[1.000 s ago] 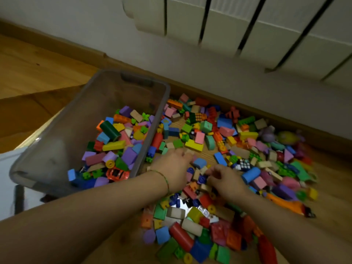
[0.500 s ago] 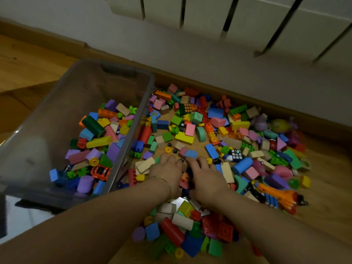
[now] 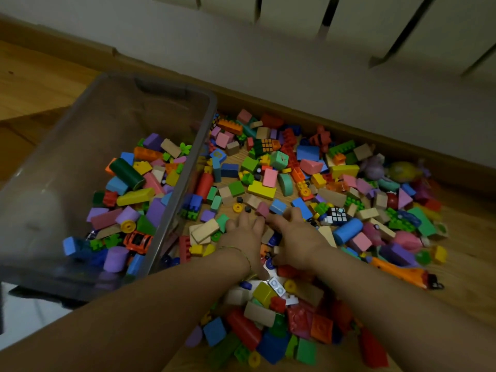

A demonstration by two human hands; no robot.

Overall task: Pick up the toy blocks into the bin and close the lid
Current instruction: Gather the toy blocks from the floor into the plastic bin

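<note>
Two hands: both in my feed, palms down on the floor pile, side by side and nearly touching.
Left: the left hand (image 3: 245, 233) lies flat with fingers straight and spread, gripping nothing I can see.
Right: the right hand (image 3: 298, 237) has its fingers bent over the pile, tips just beside a pink block (image 3: 262, 209) and a blue block (image 3: 277, 206); I cannot tell whether they grip anything.
Wrist: a thin bracelet (image 3: 241, 251) sits on the left wrist.
Floor lot: most toy blocks (image 3: 261, 189) lie scattered on the wooden floor (image 3: 472, 277), from the bin's side across to the right and around both forearms.
Bin: the bin (image 3: 115, 111) is translucent grey with its top open, standing left of the pile, its long right wall touching the loose pieces.
Bin lot: a layer of mixed blocks covers its bottom, among them a dark green cylinder (image 3: 126, 173) and a yellow bar (image 3: 135, 196).
Odd pieces: a puzzle cube (image 3: 338, 215) lies just right of the right hand, and a long orange toy (image 3: 400, 272) lies at the pile's near right edge.
Backdrop: a wooden skirting board (image 3: 322, 122) runs behind the pile, below a pale wall (image 3: 268, 63) and a white radiator (image 3: 295, 14).
</note>
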